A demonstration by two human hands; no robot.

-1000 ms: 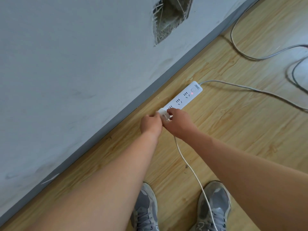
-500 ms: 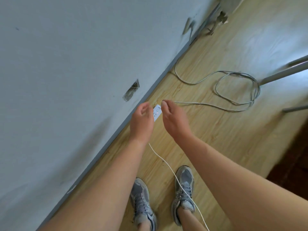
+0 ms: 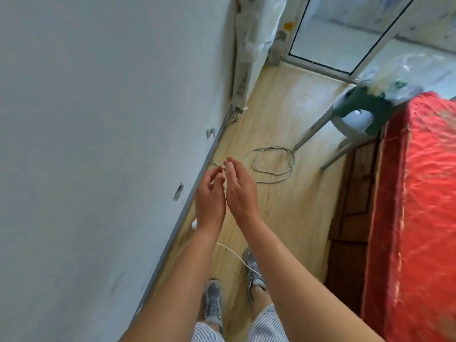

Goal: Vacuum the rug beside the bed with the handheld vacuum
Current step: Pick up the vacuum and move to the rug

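Both hands, left hand (image 3: 210, 198) and right hand (image 3: 240, 191), seemingly pinch thin white cord (image 3: 235, 255) between them.

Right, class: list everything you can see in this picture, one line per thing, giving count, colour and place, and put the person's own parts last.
wall: one, pale grey, left.
floor: one, light wood, centre.
coiled cable: one, grey-white, on the floor ahead of the hands.
thin cord: one, white, runs between the hands down toward the shoes.
stool: one, green top, pale legs, right.
mattress: one, red, plastic-wrapped, right edge.
glass door: one, top.
shoes: two, grey, bottom centre.
left hand: one, fingers at the cord.
right hand: one, fingers at the cord.
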